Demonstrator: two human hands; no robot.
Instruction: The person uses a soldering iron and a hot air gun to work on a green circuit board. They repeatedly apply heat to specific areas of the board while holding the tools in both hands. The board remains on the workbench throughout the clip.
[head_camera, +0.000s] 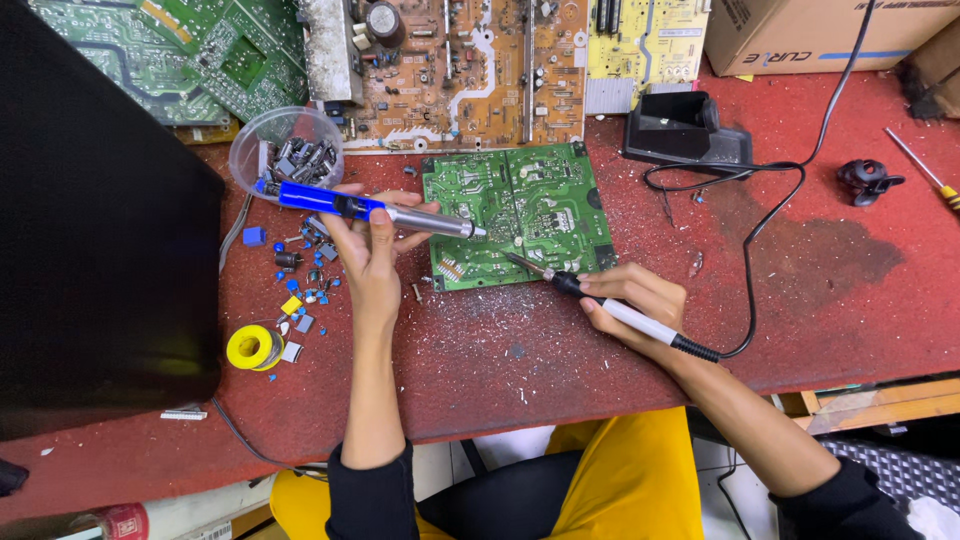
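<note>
Left hand (368, 245) fingers gripping blue pump (365, 209), long axis level, tip pointing right onto green board (515, 215) lying on red bench (560, 350). Right hand (632, 298) fingers pinching iron (610, 305), tip angling up-left, touching board's lower edge, nearer.

Worn red workbench (850, 300), stained dark toward its right edge and littered with pale flecks across the middle. Large black panel (100, 250) covering the left end. Cardboard box (810, 35) at the far right corner. Wooden frame (880, 405) beneath the near right edge. Pale floor (445, 470) below the near edge. Even, bright overhead light.
</note>
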